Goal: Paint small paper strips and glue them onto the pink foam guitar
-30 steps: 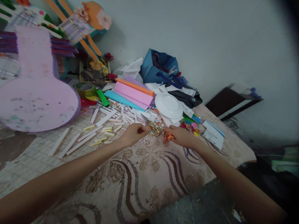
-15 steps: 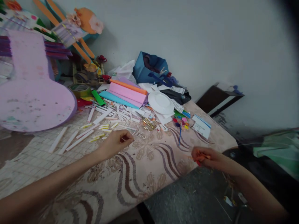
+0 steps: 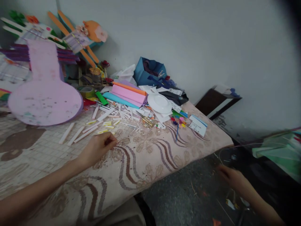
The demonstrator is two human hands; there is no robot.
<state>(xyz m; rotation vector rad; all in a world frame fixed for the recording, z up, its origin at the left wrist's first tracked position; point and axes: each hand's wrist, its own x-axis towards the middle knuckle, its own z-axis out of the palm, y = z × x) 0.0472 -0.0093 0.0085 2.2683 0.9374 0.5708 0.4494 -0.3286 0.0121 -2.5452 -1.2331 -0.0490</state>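
Head view, looking down over a cluttered table (image 3: 145,163) with a patterned cloth. My left hand (image 3: 97,150) rests on the cloth near the table's front-left, fingers (image 3: 110,142) pinched narrow on something small and pale — too small to say what. Just beyond that hand, up and slightly left, lie the white paper strips (image 3: 77,133); their long axes run diagonally, near end toward me and left, far end toward the wall. A few short yellowish pieces (image 3: 107,128) sit just beside the fingertips. The left hand is clearly the nearer one to all of this.

My right hand (image 3: 231,179) hangs off the table's right edge, low over the dark floor (image 3: 185,201), blurred; I cannot tell whether its fingers are spread or closed, nor whether it holds anything. A thin wire or thread (image 3: 244,146) arcs above it — contact not resolvable.

Farther back, well apart from both hands: scissors (image 3: 147,121) with yellow handles, a white plate (image 3: 159,103), a stack of coloured sheets (image 3: 128,91), a blue bag (image 3: 150,70) against the wall, a roll of tape (image 3: 86,91), and a large pink foam cut-out (image 3: 44,100) at left. Small coloured bits (image 3: 178,121) and a printed card (image 3: 198,125) lie toward the right edge. Nothing stands between the left hand and the strips.
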